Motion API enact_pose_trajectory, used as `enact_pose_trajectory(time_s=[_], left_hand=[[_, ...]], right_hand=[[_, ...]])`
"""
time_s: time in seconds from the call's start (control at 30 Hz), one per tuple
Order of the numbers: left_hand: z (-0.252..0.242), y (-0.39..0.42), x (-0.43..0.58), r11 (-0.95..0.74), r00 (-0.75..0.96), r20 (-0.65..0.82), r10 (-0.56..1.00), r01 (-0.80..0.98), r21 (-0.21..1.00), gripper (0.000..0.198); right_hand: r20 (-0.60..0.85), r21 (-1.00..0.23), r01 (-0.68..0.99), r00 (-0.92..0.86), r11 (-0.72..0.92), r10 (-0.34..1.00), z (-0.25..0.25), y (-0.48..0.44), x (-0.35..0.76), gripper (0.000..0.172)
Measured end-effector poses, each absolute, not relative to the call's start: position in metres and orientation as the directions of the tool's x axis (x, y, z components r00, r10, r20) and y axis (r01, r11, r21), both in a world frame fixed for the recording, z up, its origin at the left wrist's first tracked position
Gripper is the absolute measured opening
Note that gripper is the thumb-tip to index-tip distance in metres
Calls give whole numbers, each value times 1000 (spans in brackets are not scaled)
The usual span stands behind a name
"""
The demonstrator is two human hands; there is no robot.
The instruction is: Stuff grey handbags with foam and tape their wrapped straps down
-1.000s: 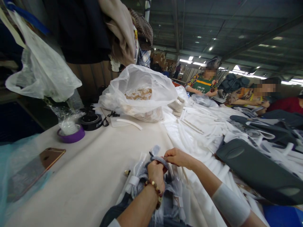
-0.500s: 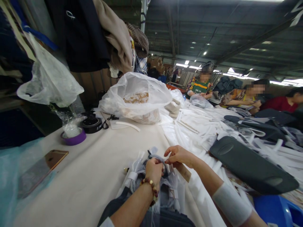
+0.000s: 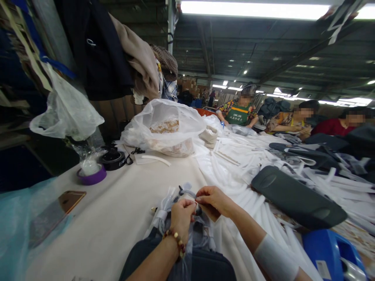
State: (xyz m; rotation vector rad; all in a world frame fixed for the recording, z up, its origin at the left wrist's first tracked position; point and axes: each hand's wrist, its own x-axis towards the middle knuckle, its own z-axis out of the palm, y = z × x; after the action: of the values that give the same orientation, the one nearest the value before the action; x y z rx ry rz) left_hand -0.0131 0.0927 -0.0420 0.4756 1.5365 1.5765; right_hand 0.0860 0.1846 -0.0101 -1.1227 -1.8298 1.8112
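Observation:
A dark bag [image 3: 211,267] lies at the near edge, its handle [image 3: 187,192] and straps wrapped in clear plastic and white foam. Over the handle, my left hand [image 3: 182,216], with a bead bracelet at the wrist, is closed in a pinch; the small thing between its fingertips cannot be made out. My right hand [image 3: 216,200] meets it fingertip to fingertip, thumb and forefinger pinched together. Below the right fingers hangs a brown hang tag [image 3: 213,213], seemingly held by its top or cord, which is hidden.
An open plastic sack [image 3: 172,144] stands behind on the table, with purple tape [image 3: 92,175], black tape [image 3: 113,160] and a phone [image 3: 60,210] leftward. To the right lie white foam strips [image 3: 234,187], a dark panel [image 3: 295,199] and a blue container [image 3: 332,249]. Several co-workers sit beyond.
My right hand has closed in on the left, and their fingertips now meet. The brown tag has shifted left with the right hand. The camera view has tilted up slightly.

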Motion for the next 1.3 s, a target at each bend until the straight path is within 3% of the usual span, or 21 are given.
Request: enact_pose_trajectory(time_s=[0.2, 0.5, 0.77, 1.17, 1.3], left_hand=[[-42, 82, -18, -12, -559, -165, 812, -299, 954, 16], [-39, 69, -26, -71, -537, -129, 834, -336, 939, 26], [-41, 70, -35, -44, -501, -190, 845, -418, 907, 36], [-44, 40, -30, 46, -387, -152, 909, -271, 962, 28], [-44, 34, -19, 132, -264, -179, 948, -186, 974, 51]], right_hand=[[-302, -953, 203, -627, -224, 718, -12, 177, 88, 35], [-320, -936, 78, -600, -344, 734, -18, 165, 93, 54], [-350, -919, 68, -596, -389, 722, -17, 158, 94, 48], [-308, -922, -62, -477, -381, 823, -26, 139, 75, 51], [-308, -915, -106, -441, -389, 843, -27, 131, 69, 49]])
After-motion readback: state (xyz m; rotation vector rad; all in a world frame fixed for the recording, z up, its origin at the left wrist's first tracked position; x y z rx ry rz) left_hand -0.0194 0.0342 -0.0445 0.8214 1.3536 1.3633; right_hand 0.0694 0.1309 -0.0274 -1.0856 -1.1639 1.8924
